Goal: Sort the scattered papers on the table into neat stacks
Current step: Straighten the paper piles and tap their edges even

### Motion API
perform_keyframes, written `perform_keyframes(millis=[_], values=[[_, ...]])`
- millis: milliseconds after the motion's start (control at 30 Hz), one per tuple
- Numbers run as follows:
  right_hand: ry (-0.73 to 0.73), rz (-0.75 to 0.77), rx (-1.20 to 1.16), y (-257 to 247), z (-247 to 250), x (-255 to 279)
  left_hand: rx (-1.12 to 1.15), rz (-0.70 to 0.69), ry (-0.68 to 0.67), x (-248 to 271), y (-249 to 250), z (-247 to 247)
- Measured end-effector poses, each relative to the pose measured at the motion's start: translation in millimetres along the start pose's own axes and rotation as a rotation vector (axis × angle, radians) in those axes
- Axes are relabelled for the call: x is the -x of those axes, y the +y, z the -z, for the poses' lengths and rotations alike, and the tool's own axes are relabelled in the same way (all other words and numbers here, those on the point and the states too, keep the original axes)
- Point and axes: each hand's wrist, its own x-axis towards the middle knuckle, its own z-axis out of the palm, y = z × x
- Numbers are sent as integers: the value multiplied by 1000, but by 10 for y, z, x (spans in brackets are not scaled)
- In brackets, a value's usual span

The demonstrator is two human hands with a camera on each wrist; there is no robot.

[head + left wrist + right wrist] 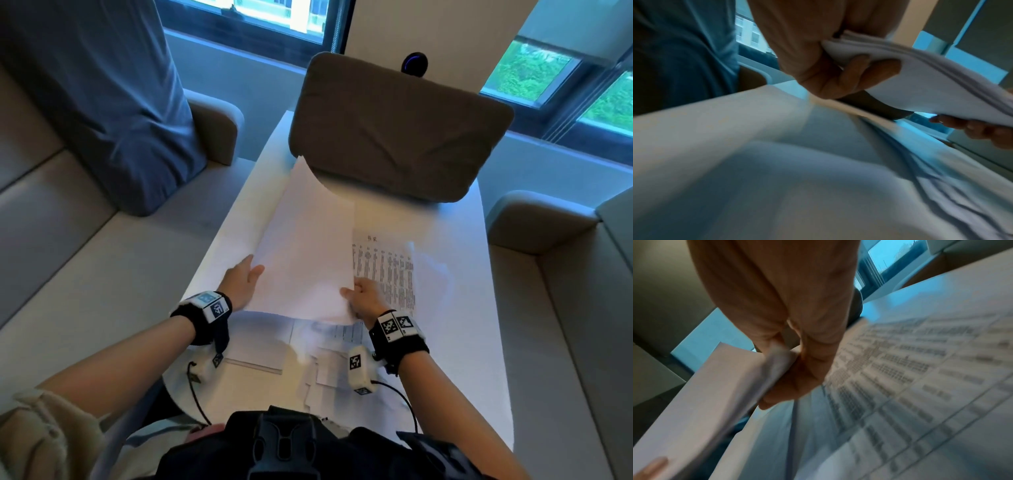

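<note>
A sheaf of white papers (305, 253) is held tilted above the white table (455, 342). My left hand (251, 274) grips its left near corner, fingers curled under it (869, 69). At the right near corner my right hand (352, 291) pinches the sheaf's edge (781, 360). A printed sheet (387, 270) with columns of text lies flat on the table just right of the sheaf, blurred in the right wrist view (900, 369). More loose papers (318, 346) lie overlapping near the front edge, under my wrists.
A brown cushion (394, 130) leans on the table's far end, touching the sheaf's far corner. A blue pillow (113, 102) stands on the grey sofa (68, 240) to the left. Another sofa arm (534, 219) is at the right.
</note>
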Motion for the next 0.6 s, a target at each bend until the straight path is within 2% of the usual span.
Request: perform_keyframes(millis=[167,333,600], values=[[-128,-35,34,-96,-436,53,-77,73,54,-21,-434,385],[-245,-122,120,-18,-795,122,-41,141,10,-52,-843,577],[-157,-229,178,286,-1077,-7,-104,181,-84,2,-1002,490]])
